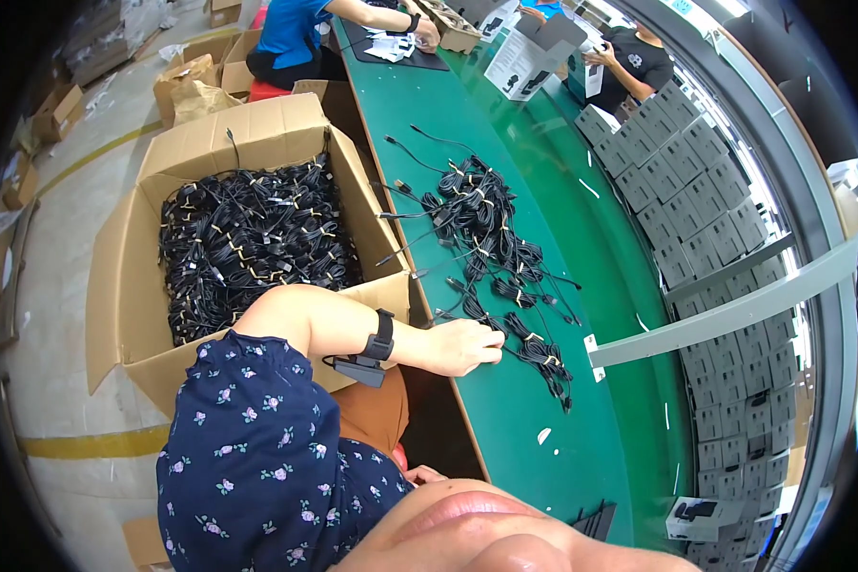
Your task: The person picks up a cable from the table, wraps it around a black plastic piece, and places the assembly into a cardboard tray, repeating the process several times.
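My left hand (462,348) is on the green worktable (505,429) near its edge, palm down, fingers curled in. Its fingertips are beside a tied black cable bundle (539,357); whatever they grip is hidden beneath them. A black strap with a small device (362,367) is around that wrist. Farther along lies a loose heap of black cables (477,210), coiled and tied with pale twist ties, some plug ends hanging over the edge. Only a few fingers of my right hand (424,474) show below the table edge; the rest is hidden.
An open cardboard box (114,296) packed with black cable bundles stands left of the table. Stacked grey boxes (715,210) line the right side behind a grey metal bar (734,324). Two people (296,43) (629,71) work at the far end. White scraps (543,436) lie nearby.
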A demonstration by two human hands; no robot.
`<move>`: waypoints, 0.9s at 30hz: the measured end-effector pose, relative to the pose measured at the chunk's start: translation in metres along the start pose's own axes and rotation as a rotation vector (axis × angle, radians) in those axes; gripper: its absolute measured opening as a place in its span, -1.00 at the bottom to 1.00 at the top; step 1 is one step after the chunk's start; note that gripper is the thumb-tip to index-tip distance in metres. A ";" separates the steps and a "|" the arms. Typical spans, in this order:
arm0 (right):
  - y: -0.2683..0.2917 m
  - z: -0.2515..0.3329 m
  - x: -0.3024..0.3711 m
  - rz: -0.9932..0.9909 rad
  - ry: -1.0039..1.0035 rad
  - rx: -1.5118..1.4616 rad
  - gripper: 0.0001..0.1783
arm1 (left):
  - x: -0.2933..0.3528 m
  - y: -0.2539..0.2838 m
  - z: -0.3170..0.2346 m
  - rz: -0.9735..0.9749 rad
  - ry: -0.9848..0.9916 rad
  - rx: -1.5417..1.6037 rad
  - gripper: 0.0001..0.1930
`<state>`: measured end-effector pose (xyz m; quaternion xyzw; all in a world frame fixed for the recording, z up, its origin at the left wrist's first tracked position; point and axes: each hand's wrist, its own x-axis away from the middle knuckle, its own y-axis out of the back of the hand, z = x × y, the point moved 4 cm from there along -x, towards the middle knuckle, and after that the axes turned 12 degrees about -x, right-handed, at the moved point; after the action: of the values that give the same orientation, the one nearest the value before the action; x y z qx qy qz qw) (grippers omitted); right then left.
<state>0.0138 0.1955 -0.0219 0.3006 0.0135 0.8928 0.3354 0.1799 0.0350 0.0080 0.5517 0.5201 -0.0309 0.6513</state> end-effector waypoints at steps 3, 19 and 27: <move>-0.003 0.008 0.000 -0.039 -0.027 0.044 -0.79 | 0.000 -0.002 0.000 -0.027 -0.010 0.000 -0.87; 0.002 -0.029 -0.019 -0.329 0.128 -0.423 -0.90 | -0.002 -0.006 0.000 -0.010 -0.017 -0.003 -0.88; -0.037 -0.066 -0.037 -0.143 0.072 -0.786 -0.61 | 0.001 -0.001 0.001 0.000 0.013 0.022 -0.90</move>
<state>0.0210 0.2134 -0.1037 0.1164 -0.2964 0.8142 0.4855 0.1803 0.0347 0.0064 0.5589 0.5241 -0.0327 0.6418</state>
